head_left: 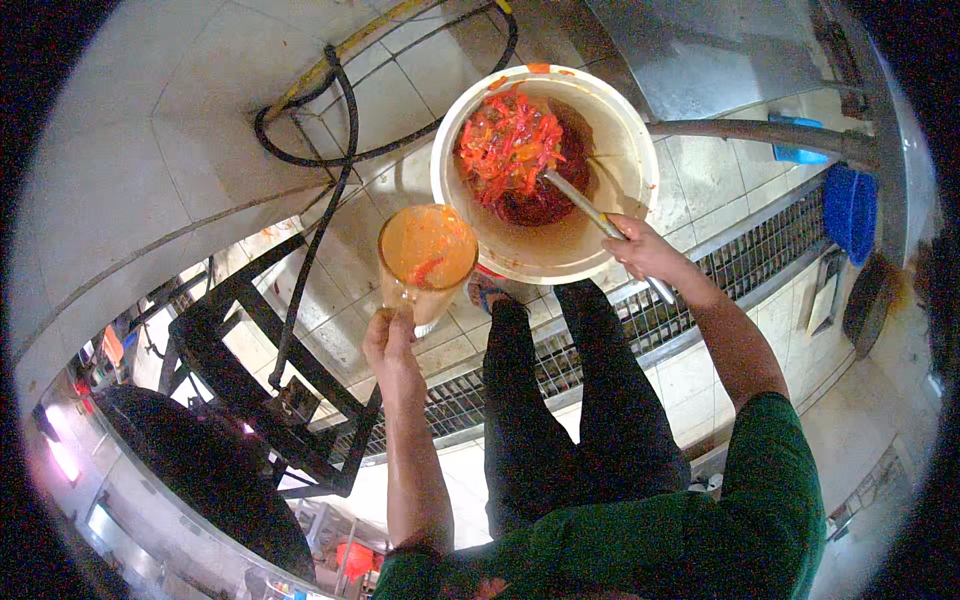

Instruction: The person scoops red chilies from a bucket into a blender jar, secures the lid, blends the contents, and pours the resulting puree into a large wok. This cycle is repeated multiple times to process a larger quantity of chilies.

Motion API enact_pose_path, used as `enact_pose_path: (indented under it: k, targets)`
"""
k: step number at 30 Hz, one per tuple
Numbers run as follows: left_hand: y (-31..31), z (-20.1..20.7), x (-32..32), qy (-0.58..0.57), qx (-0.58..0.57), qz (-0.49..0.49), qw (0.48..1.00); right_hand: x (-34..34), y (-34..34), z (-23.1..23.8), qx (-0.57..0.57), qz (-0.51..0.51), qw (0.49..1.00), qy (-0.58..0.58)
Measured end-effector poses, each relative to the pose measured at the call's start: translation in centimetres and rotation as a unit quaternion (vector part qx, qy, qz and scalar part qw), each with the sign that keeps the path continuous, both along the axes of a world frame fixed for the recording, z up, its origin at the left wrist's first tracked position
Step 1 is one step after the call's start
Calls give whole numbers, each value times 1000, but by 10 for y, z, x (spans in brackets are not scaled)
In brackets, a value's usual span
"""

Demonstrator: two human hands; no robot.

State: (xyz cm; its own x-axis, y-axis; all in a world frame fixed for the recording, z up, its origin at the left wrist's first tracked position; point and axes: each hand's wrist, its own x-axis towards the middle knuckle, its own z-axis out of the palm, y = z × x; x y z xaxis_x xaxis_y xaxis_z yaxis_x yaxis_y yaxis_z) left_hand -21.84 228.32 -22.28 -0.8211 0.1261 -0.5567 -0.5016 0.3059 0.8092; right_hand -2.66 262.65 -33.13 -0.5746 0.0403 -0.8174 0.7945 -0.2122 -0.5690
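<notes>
Over to the left hand (395, 345) now: wrapped closed around the near side of a tall clear jug (438, 302), with some fingers hidden from sight. Showing orange inside, plus a few red shreds; hard to tell how full. Held just beside the left rim of a big white bucket (625, 188). Across to the right hand (645, 250): closed firmly around the long metal handle of a scoop (582, 200), reaching in over the bucket's near right rim. Heaped at the scoop's far end, glistening red strips (512, 140), right above a dark red mixture (570, 190). Down below, pale floor tiles (700, 190) and a long metal drain grate (735, 262). Away to the left, a black hose (348, 110) looping near a dark metal frame (245, 305); over to the far right, a blue basket (850, 215).
</notes>
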Motion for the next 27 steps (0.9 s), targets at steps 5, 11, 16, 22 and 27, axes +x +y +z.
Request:
enact_pose_path:
  k: [5, 11, 16, 22, 27]
  targets:
    - [33, 7, -21, 12, -22, -77, 997, 11, 15, 104, 27, 2, 1000, -2]
    - [80, 20, -34, 66, -99, -215, 969, 29, 44, 213, 85, 51, 994, -36]
    - [120, 37, -20, 123, -59, -272, 953, 33, 50, 274, 216, 144, 965, 28]
    - [153, 37, -2, 54, 6, -215, 975, 48, 8, 298, 407, 171, 897, 17]
    - [166, 18, 18, -16, 180, -102, 978, 70, -34, 273, 476, 91, 870, 88]
